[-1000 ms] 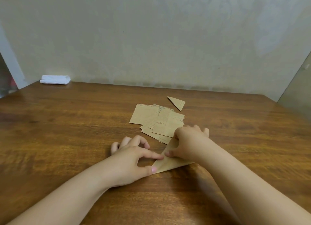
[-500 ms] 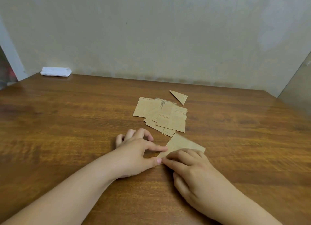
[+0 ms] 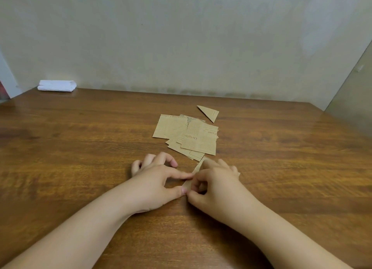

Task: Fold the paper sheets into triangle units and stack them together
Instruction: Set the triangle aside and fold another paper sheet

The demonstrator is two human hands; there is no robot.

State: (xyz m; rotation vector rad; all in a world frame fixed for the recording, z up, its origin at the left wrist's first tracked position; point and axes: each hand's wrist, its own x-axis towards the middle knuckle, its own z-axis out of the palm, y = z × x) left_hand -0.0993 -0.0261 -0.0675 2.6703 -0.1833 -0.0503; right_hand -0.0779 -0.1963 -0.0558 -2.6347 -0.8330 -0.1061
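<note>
A loose pile of brown printed paper sheets lies on the wooden table. One folded triangle unit rests just behind the pile. In front of the pile a partly folded sheet lies flat, mostly hidden under my fingers. My left hand pins its left edge with thumb and forefinger. My right hand covers the sheet's right part, fingers curled and pressing on it.
A folded white cloth sits at the table's far left corner against the wall. The wall runs along the table's back edge, and a side panel closes the right.
My right hand has slid back up over the sheet, and the paper now shows as a narrower strip. My left hand has stayed at the left edge.
</note>
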